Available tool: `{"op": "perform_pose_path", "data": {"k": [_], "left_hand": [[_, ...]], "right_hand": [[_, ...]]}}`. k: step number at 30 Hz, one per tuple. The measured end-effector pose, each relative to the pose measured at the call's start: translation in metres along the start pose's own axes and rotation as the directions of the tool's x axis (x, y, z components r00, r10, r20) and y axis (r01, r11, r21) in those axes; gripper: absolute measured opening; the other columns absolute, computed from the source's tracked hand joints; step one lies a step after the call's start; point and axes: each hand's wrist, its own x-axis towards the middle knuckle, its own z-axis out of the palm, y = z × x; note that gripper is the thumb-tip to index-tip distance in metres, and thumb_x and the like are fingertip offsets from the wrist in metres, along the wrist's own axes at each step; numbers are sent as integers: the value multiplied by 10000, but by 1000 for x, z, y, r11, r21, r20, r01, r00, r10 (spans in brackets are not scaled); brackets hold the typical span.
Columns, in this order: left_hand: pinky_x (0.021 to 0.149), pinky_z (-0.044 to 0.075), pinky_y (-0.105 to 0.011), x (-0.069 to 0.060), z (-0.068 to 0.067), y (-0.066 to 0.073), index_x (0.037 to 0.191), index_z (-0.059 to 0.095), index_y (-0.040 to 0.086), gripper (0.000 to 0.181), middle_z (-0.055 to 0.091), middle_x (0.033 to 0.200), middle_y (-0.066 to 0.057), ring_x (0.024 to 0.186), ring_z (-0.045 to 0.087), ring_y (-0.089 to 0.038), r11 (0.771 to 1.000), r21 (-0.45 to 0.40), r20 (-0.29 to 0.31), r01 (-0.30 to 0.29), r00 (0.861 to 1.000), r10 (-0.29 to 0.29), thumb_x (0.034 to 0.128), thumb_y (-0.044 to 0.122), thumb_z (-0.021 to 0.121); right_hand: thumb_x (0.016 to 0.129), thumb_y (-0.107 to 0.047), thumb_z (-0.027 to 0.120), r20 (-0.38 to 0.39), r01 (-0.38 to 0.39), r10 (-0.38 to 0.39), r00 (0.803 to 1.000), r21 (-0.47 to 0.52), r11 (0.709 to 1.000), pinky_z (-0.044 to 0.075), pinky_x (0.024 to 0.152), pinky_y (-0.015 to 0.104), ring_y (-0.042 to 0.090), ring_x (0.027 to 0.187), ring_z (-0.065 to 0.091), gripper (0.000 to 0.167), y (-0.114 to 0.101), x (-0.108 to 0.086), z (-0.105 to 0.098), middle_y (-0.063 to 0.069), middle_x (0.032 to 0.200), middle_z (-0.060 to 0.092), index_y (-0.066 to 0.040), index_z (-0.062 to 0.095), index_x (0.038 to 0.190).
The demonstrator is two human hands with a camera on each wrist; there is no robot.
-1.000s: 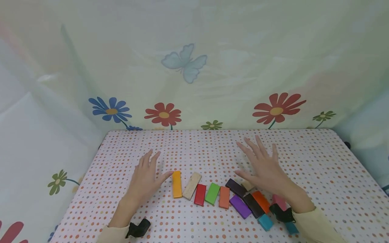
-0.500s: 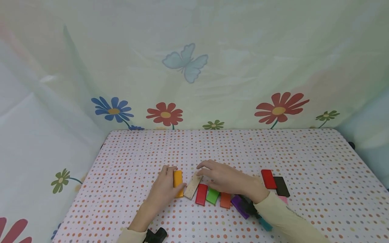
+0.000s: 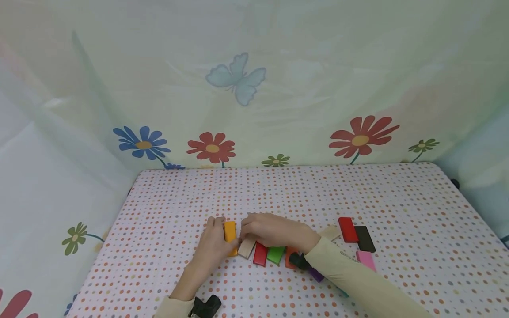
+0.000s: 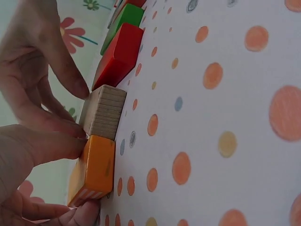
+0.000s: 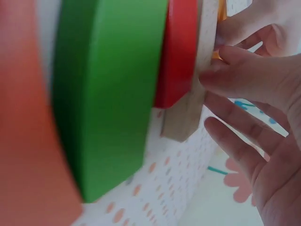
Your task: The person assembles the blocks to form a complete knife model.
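Observation:
My left hand [image 3: 212, 244] pinches the orange-yellow block [image 3: 230, 231], thumb on one side and fingers on the other, as the left wrist view shows too [image 4: 96, 165]. Beside it lies the plain wooden block [image 3: 247, 248], its near end touching the yellow one in the left wrist view. Over that block, my right hand [image 3: 274, 229] has its thumb and fingers about the wooden block's [image 5: 186, 110] upper part. To its right a red block [image 3: 260, 254] and a green block [image 3: 275, 255] lie side by side, partly under the right hand.
Right of the green block are a coral block [image 3: 290, 260] and a purple block [image 3: 316, 274], partly covered by the right wrist and sleeve. Farther right lie another red block [image 3: 348, 230], a black block [image 3: 365, 239] and a pink block [image 3: 366, 259] on the dotted table [image 3: 413, 212].
Both hands have come down and inward from above the table. The left hand has taken hold of the yellow block, and the right hand has moved left to the wooden block.

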Motion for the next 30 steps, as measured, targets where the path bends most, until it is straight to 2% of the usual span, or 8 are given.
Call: {"op": "perform_pose_path", "data": {"k": [3,7,13,19,27,30], "left_hand": [[794,542,-409,1,0,-1,1389,513,-140,731,541,1199,-237,885,540,-262,1000,-3,-1,-2,1000,2,853,207,870],[775,541,-388,3,1,-1,1321,534,-133,676,540,1119,-199,871,535,-256,1000,-13,2,5,1000,-4,843,205,872],[770,536,-379,6,3,-2,1261,548,-97,607,530,1084,-159,880,534,-249,998,-59,16,21,1000,-20,845,209,866],[715,515,-339,5,5,-2,1239,547,-132,632,542,1091,-192,842,528,-245,997,-72,-12,33,999,-34,841,236,872],[579,446,-288,3,4,3,1130,552,-113,549,514,930,-146,692,489,-215,999,33,-72,30,997,-28,843,226,875],[570,439,-280,3,4,3,1119,564,-94,506,524,923,-127,684,487,-204,999,31,-85,26,996,-23,847,207,866]], "right_hand": [[972,20,705,43,-11,11,999,8,1000,537,951,245,84,1016,641,187,-2,6,-1,-52,1027,719,-104,813,1062],[940,-20,767,86,2,-1,996,-8,1000,536,898,223,71,938,623,119,-4,12,-4,-61,972,709,-105,823,1001],[929,-38,791,125,10,-3,992,-50,999,532,911,205,61,918,617,117,-8,13,-6,-58,988,720,-107,834,1013],[968,6,724,108,42,-28,994,-132,990,538,863,181,68,889,622,177,-5,12,-3,-58,927,692,-124,832,1020],[990,-44,714,54,103,-93,994,-240,965,546,856,193,77,899,637,137,-2,11,3,-50,954,683,-129,807,1043],[988,-67,726,44,82,-73,996,-247,966,552,882,222,100,939,639,148,2,6,1,-29,1024,691,-131,783,1109]]}}
